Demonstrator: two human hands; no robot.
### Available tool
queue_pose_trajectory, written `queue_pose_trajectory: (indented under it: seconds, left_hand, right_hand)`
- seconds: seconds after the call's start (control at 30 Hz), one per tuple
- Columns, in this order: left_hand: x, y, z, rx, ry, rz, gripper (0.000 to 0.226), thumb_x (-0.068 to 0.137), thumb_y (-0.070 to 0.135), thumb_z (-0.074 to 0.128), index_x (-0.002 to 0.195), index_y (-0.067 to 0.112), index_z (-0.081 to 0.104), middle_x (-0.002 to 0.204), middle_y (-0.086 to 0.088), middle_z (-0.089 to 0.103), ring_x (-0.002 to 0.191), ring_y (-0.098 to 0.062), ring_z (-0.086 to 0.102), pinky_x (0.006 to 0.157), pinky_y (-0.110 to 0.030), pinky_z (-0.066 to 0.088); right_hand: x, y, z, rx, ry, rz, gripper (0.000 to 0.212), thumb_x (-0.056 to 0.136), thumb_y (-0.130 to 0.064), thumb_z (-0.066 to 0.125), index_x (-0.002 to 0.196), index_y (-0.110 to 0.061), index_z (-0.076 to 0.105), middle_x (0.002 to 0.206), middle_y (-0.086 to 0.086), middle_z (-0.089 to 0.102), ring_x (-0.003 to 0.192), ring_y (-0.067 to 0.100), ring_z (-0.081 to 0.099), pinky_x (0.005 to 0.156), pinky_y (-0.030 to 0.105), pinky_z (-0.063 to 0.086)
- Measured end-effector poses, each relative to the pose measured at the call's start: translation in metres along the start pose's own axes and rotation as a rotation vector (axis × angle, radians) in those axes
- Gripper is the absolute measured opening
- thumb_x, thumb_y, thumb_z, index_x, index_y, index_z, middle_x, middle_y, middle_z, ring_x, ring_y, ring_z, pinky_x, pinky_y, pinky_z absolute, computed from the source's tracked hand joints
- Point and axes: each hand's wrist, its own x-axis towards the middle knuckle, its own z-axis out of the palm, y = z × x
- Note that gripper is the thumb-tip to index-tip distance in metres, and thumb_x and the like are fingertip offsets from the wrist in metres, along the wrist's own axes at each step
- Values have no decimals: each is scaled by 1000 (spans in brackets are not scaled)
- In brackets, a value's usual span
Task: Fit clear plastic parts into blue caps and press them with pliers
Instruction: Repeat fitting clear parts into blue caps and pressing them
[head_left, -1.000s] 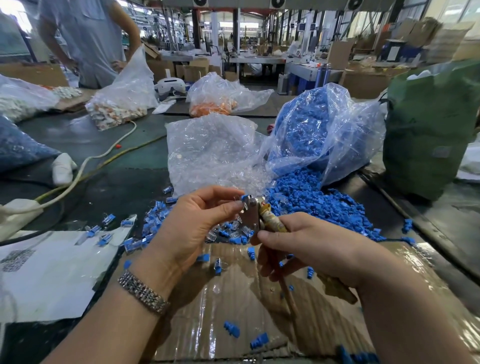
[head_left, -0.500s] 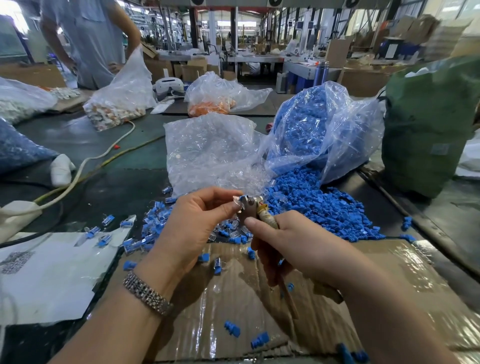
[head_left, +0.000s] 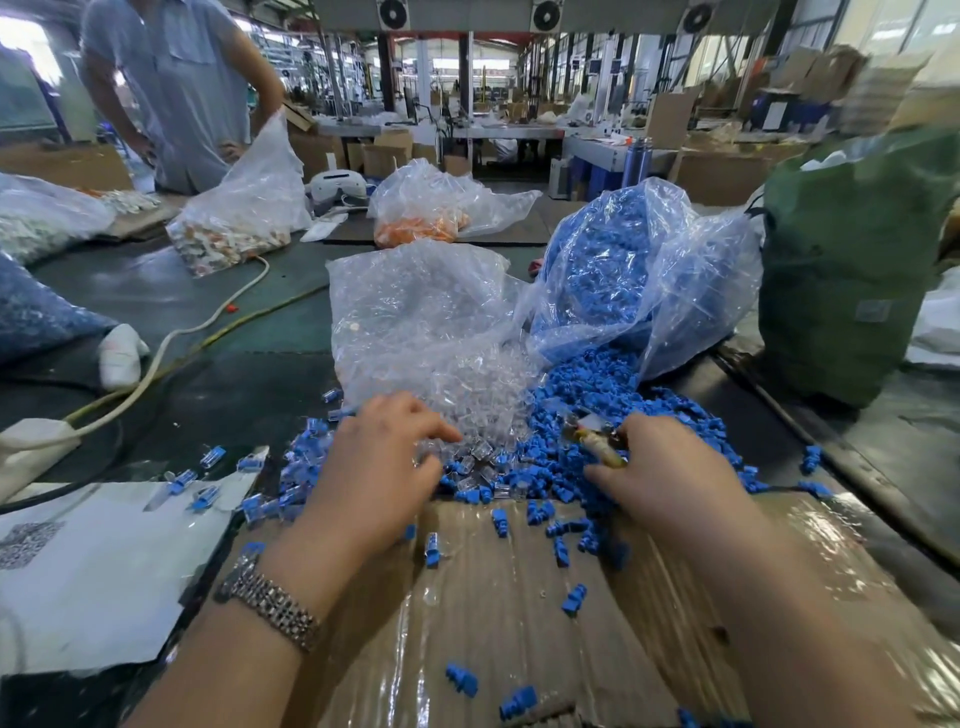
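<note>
Clear plastic parts (head_left: 483, 400) spill from a clear bag (head_left: 415, 312) at the table's middle. Beside them, blue caps (head_left: 597, 384) pour from another bag (head_left: 623, 270) on the right. My left hand (head_left: 379, 467) lies palm down at the near edge of the clear pile, fingers reaching into the parts; whether it holds one is hidden. My right hand (head_left: 660, 467) grips the pliers (head_left: 597, 441) by the handles, their jaws pointing left over the blue caps. Several assembled blue-and-clear pieces (head_left: 306, 467) lie in a heap left of my left hand.
Flattened cardboard (head_left: 519, 613) under my forearms carries scattered blue caps. A white sheet (head_left: 104, 561) lies at left, a green sack (head_left: 857, 260) at right. A white cable (head_left: 171, 343) crosses the table's left side. Another person (head_left: 176, 88) stands at the far left behind bags of parts.
Both hands were raised together, the left pinching a piece at the pliers' jaws. Now they are apart and lowered: left onto the clear parts, right with the pliers over the blue caps.
</note>
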Motion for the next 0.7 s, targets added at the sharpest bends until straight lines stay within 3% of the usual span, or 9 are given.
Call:
queue_pose_trajectory:
  seconds: [0.1,0.2,0.37,0.43,0.53,0.6,0.7]
  left_hand:
    - [-2,3,15,152,-136,126,26,97,23,61,114,40,70,110,20,56,111,-8,46,94,-33,31]
    - [0,4,21,244,-181,99,20,99,37,57,113,41,70,110,20,59,111,-7,44,83,-31,19]
    - [0,3,18,165,-118,13,5,93,40,67,93,37,71,96,21,66,100,-6,53,99,-32,28]
    - [-1,4,15,65,-115,-46,6,89,40,71,86,36,69,89,21,66,94,-4,56,101,-35,38]
    - [-1,10,9,-179,-116,-141,11,86,33,76,79,31,68,77,15,68,75,0,63,79,-25,53]
    - [1,10,5,-282,-111,-198,12,86,29,77,79,26,68,73,8,70,68,-1,65,63,-14,51]
    - [3,10,-1,-516,-151,-299,7,87,19,76,86,16,70,76,1,76,69,-7,71,57,-13,53]
  right_hand:
    - [3,-4,7,-67,-37,29,45,89,-59,64,99,-19,47,109,6,54,104,30,56,89,43,48]
    - [4,-6,8,-90,-54,41,51,88,-63,62,110,-18,52,115,8,56,109,30,55,94,45,48]
    - [-1,-10,4,-34,-47,9,59,87,-61,65,127,-20,50,129,8,50,123,30,46,102,49,44]
    - [-4,-14,-1,12,5,-113,43,89,-52,68,123,-29,54,123,-2,50,122,24,45,104,48,42]
    - [-6,-20,-5,125,-98,-288,14,89,-39,74,102,-38,67,98,-14,58,105,15,55,100,47,45]
    - [-7,-23,-2,52,-194,-335,16,90,-36,74,105,-38,71,96,-14,58,105,14,54,100,46,46]
    - [-5,-24,5,-1,-180,-380,12,92,-34,71,103,-36,73,96,-12,54,110,16,49,100,45,43]
